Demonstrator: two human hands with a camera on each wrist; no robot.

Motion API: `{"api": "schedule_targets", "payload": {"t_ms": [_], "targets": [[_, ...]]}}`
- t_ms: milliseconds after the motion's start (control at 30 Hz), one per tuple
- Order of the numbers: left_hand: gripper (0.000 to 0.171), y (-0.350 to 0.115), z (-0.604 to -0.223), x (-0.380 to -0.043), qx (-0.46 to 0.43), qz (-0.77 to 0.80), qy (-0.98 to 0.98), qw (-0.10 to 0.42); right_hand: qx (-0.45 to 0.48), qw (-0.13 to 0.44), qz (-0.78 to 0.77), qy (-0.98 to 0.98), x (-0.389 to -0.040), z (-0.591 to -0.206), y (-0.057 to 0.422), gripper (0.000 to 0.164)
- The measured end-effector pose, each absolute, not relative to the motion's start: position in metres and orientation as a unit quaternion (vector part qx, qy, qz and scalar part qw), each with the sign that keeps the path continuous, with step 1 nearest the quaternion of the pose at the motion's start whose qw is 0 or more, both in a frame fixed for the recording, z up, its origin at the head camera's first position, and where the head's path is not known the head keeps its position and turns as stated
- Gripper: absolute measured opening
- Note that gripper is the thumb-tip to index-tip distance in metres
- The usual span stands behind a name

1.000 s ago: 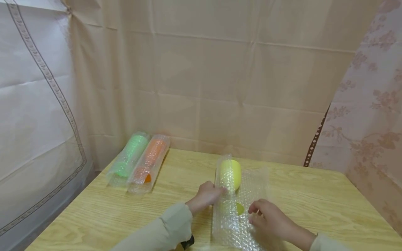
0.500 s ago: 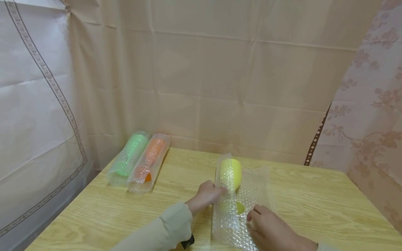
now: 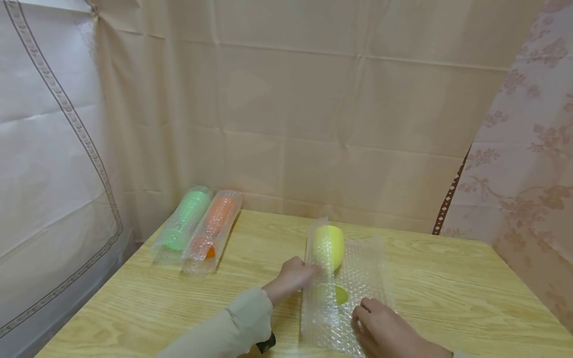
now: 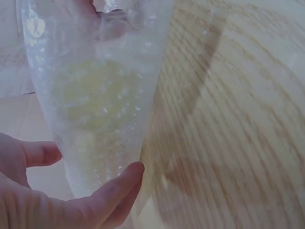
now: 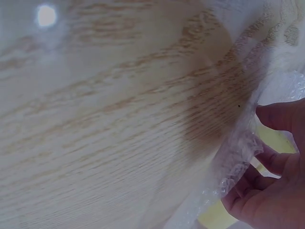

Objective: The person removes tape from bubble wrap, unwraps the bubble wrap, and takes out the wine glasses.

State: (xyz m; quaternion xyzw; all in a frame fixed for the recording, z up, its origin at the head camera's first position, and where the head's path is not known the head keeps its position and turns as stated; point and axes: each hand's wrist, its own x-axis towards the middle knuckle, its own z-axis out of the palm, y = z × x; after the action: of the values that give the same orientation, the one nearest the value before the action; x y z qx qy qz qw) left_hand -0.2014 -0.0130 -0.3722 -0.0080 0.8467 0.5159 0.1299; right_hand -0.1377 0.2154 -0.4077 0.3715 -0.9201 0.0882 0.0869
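A sheet of bubble wrap (image 3: 364,263) lies on the table, its left part folded over a yellow goblet (image 3: 338,248). The goblet's rounded bowl points away from me and its disc foot towards me; the wrap covers the left half and the stem. My left hand (image 3: 291,278) holds the covered goblet at its middle from the left, thumb and fingers on either side, as the left wrist view shows. At the near right of the sheet is my right hand (image 3: 387,325). In the right wrist view its thumb and curled fingers (image 5: 274,160) pinch the wrap's edge.
Two bubble-wrapped things, one green (image 3: 190,214) and one orange (image 3: 217,223), lie side by side at the table's back left. The wooden table (image 3: 447,288) ends at a beige curtain (image 3: 286,124) behind.
My right hand has moved slightly down towards me and its fingers have come to the wrap's edge. The left hand and the goblet stay nearly in place.
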Motion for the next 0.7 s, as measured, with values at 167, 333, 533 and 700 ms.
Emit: {"api": "schedule_targets", "payload": {"t_ms": [167, 333, 533, 700], "targets": [[0.043, -0.017, -0.371, -0.203, -0.001, 0.514, 0.85, 0.114, 0.374, 0.092, 0.092, -0.918, -0.138, -0.409, 0.215, 0.015], [0.047, -0.019, -0.367, -0.201, 0.013, 0.513, 0.852, 0.099, 0.377, 0.09, 0.091, -0.917, -0.138, -0.41, 0.215, 0.016], [0.056, -0.016, -0.359, -0.198, 0.049, 0.497, 0.864, 0.057, 0.374, 0.069, 0.087, -0.921, -0.138, -0.409, 0.216, 0.019], [0.06, -0.01, -0.35, -0.192, 0.074, 0.482, 0.872, 0.026, 0.362, 0.045, 0.094, -0.926, -0.138, -0.407, 0.215, 0.018]]}}
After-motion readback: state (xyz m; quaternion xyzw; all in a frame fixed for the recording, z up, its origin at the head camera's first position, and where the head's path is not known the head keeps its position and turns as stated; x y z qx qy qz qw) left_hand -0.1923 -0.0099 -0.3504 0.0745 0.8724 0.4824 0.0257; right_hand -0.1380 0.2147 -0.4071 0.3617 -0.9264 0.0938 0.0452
